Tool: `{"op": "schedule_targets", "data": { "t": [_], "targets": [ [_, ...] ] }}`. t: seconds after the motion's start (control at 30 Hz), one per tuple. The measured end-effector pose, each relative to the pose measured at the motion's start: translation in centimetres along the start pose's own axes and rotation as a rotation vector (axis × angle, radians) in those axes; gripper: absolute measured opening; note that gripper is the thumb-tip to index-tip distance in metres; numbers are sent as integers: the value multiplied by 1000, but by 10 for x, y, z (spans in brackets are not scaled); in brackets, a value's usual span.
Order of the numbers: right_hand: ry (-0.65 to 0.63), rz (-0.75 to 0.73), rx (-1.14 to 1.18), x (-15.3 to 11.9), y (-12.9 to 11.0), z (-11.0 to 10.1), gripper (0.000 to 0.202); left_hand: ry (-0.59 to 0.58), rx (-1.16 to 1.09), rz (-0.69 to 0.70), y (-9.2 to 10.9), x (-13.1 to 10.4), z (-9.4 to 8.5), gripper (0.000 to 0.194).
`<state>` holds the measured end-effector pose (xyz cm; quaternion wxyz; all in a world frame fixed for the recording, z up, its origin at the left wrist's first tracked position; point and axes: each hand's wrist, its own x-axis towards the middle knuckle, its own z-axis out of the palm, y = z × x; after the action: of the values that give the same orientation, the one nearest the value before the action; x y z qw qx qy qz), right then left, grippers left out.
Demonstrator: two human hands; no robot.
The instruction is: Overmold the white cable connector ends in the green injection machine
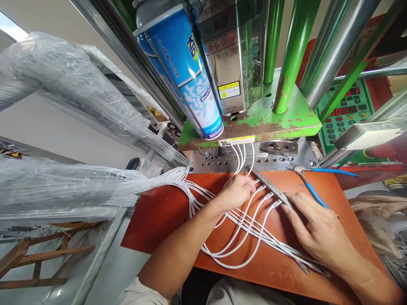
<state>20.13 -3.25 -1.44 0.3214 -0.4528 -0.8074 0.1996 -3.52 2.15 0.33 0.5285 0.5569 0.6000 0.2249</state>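
Observation:
My right hand (313, 218) grips the near end of a narrow metal bar (269, 184) with a slot along it, held at a slant over the orange board. Several white cables (254, 231) end in small metal plugs (269, 195) lined up along the bar's left edge. My left hand (238, 192) is closed at the bar's far end, thumb and fingers pinching the plug end of one white cable. Other white cables (243, 159) run from beneath the green press plate (270, 120) just beyond the bar.
A blue spray can (187, 80) stands against the press front. Blue-handled pliers (313, 188) lie at the board's right. A plastic-wrapped cable bundle (63, 182) reaches in from the left. A control panel (346, 112) is at right. White cables cross the orange board (152, 220).

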Motion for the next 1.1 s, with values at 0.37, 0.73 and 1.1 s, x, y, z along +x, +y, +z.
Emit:
{"op": "schedule_targets", "data": {
  "t": [0.37,0.73,1.1],
  "targets": [
    [-73,-32,98,-1,0,0,19,-37,117,56,-3,1,-3,36],
    [-73,37,114,1,-1,1,18,238,655,289,21,-35,1,31],
    [-57,13,-33,4,-2,0,20,216,1025,486,11,-54,9,19]
  ]
}}
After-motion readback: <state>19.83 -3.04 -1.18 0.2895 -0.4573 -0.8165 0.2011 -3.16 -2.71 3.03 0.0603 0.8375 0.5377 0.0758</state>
